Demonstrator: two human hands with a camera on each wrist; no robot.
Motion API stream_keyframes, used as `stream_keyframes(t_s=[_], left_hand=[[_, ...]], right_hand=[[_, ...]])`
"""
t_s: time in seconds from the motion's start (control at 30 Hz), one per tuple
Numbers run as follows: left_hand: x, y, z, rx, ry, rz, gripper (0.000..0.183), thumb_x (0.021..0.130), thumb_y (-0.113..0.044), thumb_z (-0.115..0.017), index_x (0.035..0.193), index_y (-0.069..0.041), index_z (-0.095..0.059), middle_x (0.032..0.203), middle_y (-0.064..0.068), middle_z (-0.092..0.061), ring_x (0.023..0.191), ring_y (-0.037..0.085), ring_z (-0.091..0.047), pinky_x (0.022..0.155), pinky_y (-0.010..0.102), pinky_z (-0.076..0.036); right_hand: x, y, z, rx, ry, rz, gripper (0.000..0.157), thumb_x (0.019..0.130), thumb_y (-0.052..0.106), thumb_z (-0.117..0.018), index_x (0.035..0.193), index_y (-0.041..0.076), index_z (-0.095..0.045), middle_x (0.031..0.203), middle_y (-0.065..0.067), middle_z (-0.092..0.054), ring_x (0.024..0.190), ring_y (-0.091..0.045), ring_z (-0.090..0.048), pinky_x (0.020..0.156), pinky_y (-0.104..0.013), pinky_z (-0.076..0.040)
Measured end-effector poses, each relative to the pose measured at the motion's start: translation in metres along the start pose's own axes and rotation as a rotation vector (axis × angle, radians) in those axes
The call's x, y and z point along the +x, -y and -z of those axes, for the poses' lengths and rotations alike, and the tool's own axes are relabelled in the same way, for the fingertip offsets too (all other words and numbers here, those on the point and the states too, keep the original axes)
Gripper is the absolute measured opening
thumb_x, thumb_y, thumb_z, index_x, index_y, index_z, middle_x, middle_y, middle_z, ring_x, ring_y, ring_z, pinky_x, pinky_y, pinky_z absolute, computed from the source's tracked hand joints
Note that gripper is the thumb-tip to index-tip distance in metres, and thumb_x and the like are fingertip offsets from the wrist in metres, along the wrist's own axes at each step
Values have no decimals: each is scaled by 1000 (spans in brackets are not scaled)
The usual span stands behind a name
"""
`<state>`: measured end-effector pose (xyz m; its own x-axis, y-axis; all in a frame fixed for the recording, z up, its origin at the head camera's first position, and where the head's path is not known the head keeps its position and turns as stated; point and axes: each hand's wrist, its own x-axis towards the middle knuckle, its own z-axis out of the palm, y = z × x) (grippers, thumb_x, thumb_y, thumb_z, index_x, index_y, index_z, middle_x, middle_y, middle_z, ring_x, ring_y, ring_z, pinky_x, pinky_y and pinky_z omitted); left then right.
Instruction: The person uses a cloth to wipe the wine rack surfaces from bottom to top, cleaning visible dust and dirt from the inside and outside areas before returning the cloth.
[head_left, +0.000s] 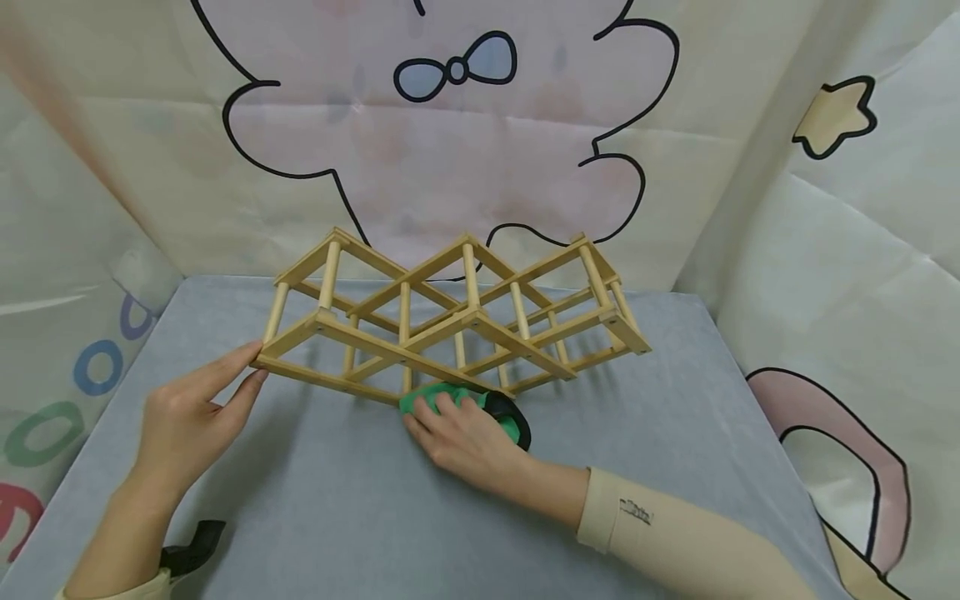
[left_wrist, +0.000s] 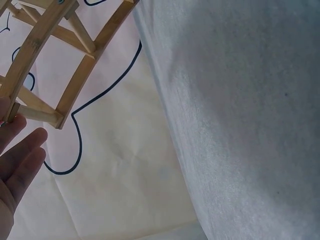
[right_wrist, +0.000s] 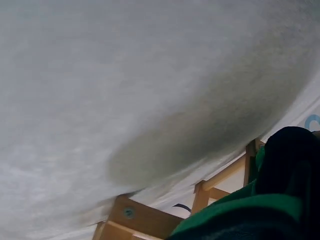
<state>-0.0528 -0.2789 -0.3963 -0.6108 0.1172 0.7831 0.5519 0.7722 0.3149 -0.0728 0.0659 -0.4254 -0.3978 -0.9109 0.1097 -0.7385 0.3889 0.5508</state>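
Observation:
A light wooden lattice rack (head_left: 405, 350), made of crossed slats joined by round dowels, stands opened out in a zigzag. At its left end my left hand (head_left: 191, 417) pinches a lower corner between thumb and fingers; the left wrist view shows the fingers (left_wrist: 25, 155) beside that end of the rack. My right hand (head_left: 468, 437) grips a green-and-black item (head_left: 513, 421) against the rack's front lower edge. Most of that item is hidden under the fingers, and its kind is unclear. The right wrist view shows its green edge (right_wrist: 240, 212) close to the slats.
A pale blue-grey cloth (head_left: 360, 517) covers the table under the rack. Printed curtains with a bow (head_left: 456, 68) and a star (head_left: 836, 117) hang behind and at the sides. A black curved piece (head_left: 197, 546) shows at the left wrist.

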Motion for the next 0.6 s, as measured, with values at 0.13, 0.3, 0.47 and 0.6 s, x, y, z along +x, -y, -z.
stream_keyframes(t_s=[0.13, 0.3, 0.47, 0.6], left_hand=[[-1, 0, -1, -20, 4, 10, 53, 106, -50, -58, 119, -4, -79, 104, 15, -79, 106, -24, -51, 50, 12, -51], [-1, 0, 0, -16, 18, 25, 54, 106, -52, -56, 121, -5, -79, 107, 15, -78, 105, -24, -50, 50, 12, -51], [0, 0, 0, -16, 27, 28, 56, 106, -53, -55, 122, -5, -79, 108, 15, -78, 106, -24, -50, 51, 12, -52], [1, 0, 0, -15, 27, 28, 57, 106, -53, -55, 121, -4, -78, 108, 16, -78, 106, -25, -50, 51, 12, -51]], right_hand=[[8, 2, 4, 10, -46, 4, 29, 110, 18, -55, 138, 18, -64, 125, -5, -61, 82, -18, -52, 53, -24, -43], [24, 8, 14, 36, -137, -22, 28, 111, 15, -49, 134, 18, -66, 125, -3, -62, 80, -17, -53, 50, -22, -39], [40, 15, 22, 46, -239, -34, 31, 112, 11, -42, 128, 17, -68, 123, -3, -64, 73, -15, -49, 46, -21, -33], [53, 18, 29, -2, -334, -52, 32, 111, 10, -41, 123, 18, -70, 124, -3, -66, 72, -15, -49, 44, -21, -30]])
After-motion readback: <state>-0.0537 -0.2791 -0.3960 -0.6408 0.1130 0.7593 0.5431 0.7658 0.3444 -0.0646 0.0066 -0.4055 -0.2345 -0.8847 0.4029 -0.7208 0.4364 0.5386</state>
